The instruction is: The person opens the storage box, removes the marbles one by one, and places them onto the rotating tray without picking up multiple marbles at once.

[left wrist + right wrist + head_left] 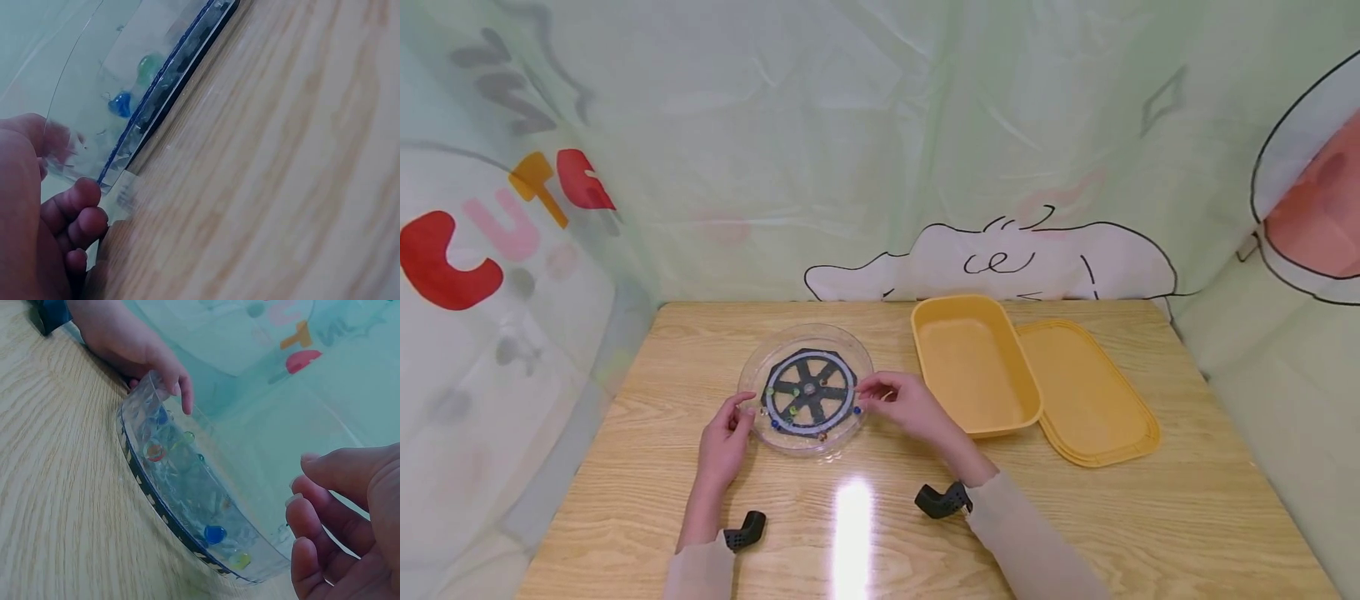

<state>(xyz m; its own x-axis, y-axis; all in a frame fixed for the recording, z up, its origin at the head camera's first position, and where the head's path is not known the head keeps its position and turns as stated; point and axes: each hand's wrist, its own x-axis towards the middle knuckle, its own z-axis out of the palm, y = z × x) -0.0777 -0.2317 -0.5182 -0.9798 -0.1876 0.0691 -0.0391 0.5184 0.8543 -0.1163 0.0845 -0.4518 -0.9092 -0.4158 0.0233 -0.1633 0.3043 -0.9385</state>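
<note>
A clear round dish [805,327] sits on the table, with a black six-spoked pattern and a pale ring [810,392] showing through its base. Several glass marbles lie inside, among them a blue marble [215,534], a yellow-green marble [240,560] and a red-streaked marble [154,450]. My left hand [724,442] holds the dish's left edge, thumb and fingers on either side of the clear wall [84,94]. At the opposite edge, my right hand [902,402] hovers with fingers loosely bent; nothing shows between thumb and fingertips.
To the right, a yellow plastic bin [973,350] stands beside a matching yellow lid [1090,392] lying flat. Black wrist mounts [943,502] jut from both sleeves. A printed curtain [850,167] surrounds the wooden table [1187,517] at back and sides.
</note>
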